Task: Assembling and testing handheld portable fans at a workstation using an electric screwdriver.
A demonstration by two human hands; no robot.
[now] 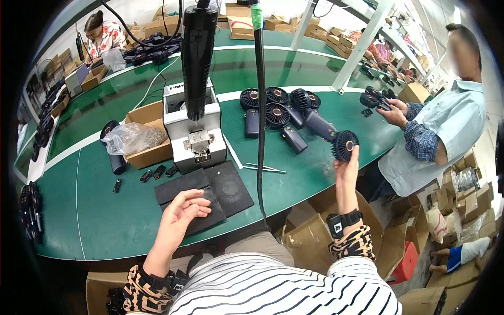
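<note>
Right hand [346, 169] raised over the bench's [105, 215] right edge, grip closed on a black handheld fan [344, 144]: fingers pinch the lower rim of the round fan head, and the dark handle runs up-left from it toward the fan pile. Fan is off the bench, in the air. Black watch on the right wrist.

Left hand [184, 210] low at centre, palm up, fingers loosely curled, grip released and holding nothing. It hovers over or rests on the black mat [231, 186]; contact can't be told.

Mat lies on the green bench, just in front of a grey fixture box [194, 131]. A black powered driver [198, 58] hangs upright above the box, tip just over it. A black cable [260, 105] drops straight down right of the driver, past the bench's front edge.

Fan pile [278, 107]: several black fans with round heads, lying behind and right of the box, handles pointing toward the near edge. Thin tweezers [265, 168] lie between pile and mat.

Left of the box: open cardboard box [152, 152] with a clear plastic bag [126, 137] on it. Small black parts [157, 172] sit on the bench in front of it.

Far right, another person in a light shirt handles black fans [378, 100] with both hands. Another person sits at the far left end of the bench.
</note>
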